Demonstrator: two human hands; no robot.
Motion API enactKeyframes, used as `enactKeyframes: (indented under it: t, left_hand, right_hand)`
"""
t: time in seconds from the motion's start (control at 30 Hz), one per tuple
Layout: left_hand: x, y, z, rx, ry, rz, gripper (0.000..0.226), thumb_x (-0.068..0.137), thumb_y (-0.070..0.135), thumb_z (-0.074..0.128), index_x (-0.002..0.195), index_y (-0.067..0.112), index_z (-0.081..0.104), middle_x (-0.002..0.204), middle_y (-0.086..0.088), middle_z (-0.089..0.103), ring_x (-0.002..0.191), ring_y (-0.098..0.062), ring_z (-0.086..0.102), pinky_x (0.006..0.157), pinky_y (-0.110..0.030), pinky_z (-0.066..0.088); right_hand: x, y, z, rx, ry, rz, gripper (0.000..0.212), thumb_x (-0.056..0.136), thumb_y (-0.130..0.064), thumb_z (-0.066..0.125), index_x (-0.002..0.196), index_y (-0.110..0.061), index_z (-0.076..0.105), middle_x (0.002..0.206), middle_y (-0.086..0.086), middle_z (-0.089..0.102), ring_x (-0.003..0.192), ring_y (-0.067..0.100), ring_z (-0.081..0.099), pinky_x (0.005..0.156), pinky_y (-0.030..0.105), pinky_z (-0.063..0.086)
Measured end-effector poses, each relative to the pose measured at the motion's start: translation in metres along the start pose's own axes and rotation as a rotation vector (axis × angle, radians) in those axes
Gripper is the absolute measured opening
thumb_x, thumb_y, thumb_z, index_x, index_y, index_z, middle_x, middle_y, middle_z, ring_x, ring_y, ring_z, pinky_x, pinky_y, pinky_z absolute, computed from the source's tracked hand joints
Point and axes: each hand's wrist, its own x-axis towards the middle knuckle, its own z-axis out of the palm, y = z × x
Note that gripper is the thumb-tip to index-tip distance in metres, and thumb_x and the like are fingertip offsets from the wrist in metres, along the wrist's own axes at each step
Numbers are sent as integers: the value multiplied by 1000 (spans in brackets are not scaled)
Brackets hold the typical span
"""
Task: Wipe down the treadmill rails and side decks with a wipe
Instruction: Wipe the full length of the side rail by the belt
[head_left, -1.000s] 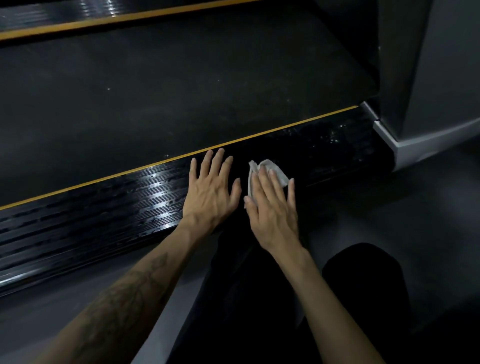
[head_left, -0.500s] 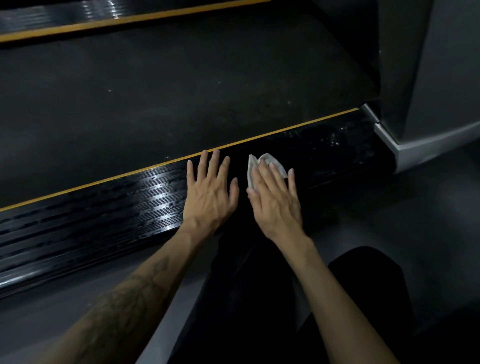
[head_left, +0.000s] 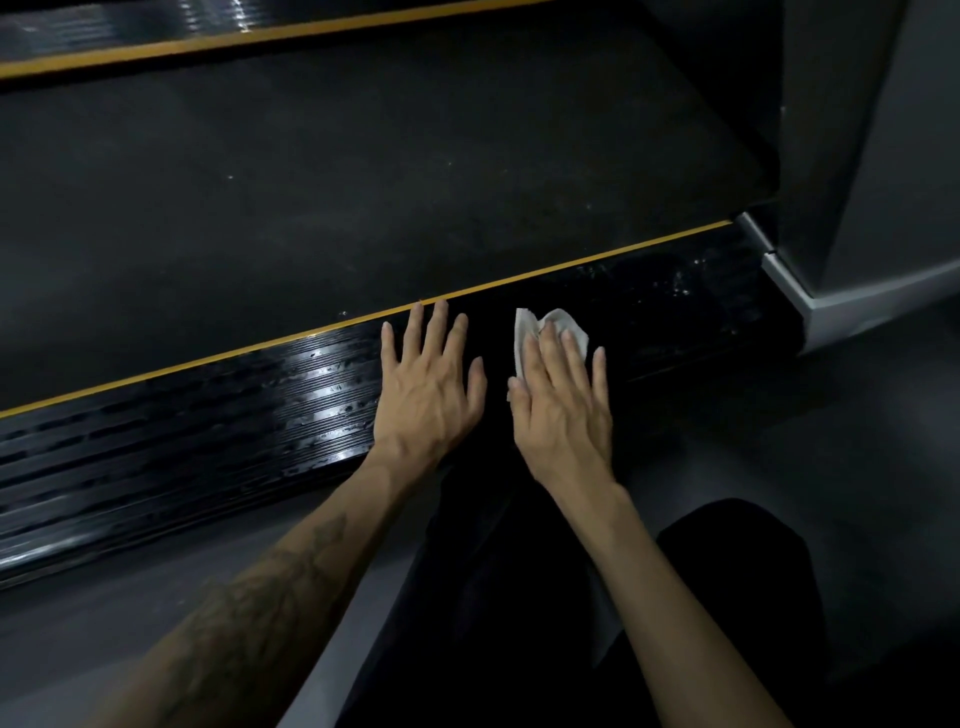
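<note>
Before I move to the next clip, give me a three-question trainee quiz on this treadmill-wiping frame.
1. True or false: the left hand holds the wipe.
2. Multiple choice: the wipe lies on A) the belt, B) the ribbed side deck, C) the floor.
3. Fill in: the stripe between belt and side deck is ____.

Key
1. False: the right hand presses the wipe flat; the left hand rests bare on the deck.
2. B
3. Yellow
</note>
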Motion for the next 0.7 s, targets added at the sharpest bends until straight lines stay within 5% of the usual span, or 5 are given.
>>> enactKeyframes:
  t: [0.17, 0.43, 0.7]
  left_hand:
    - [0, 0, 0, -10, -7, -5, 64, 101, 46, 29, 154, 12, 41, 167, -12, 29, 158, -30, 14, 126, -59, 12]
    - [0, 0, 1, -6, 4, -5, 63, 102, 45, 30, 155, 13, 41, 167, -12, 29, 157, -31, 16, 126, -59, 13]
    - [0, -1, 1, -31, 10, -8, 62, 102, 44, 30, 155, 13, 42, 167, -11, 29, 158, -29, 14, 127, -56, 11]
  right_hand:
    - [1, -14, 3, 49, -32, -53, 62, 105, -37, 22, 159, -9, 35, 167, 11, 29, 156, 27, 21, 127, 55, 16]
    - [1, -8, -1, -7, -13, 25, 64, 104, -40, 21, 159, -9, 33, 167, 11, 27, 157, 27, 20, 127, 54, 9]
    - [27, 4, -1, 20, -77, -87, 64, 104, -42, 19, 159, -14, 38, 168, 6, 29, 157, 24, 20, 126, 55, 4]
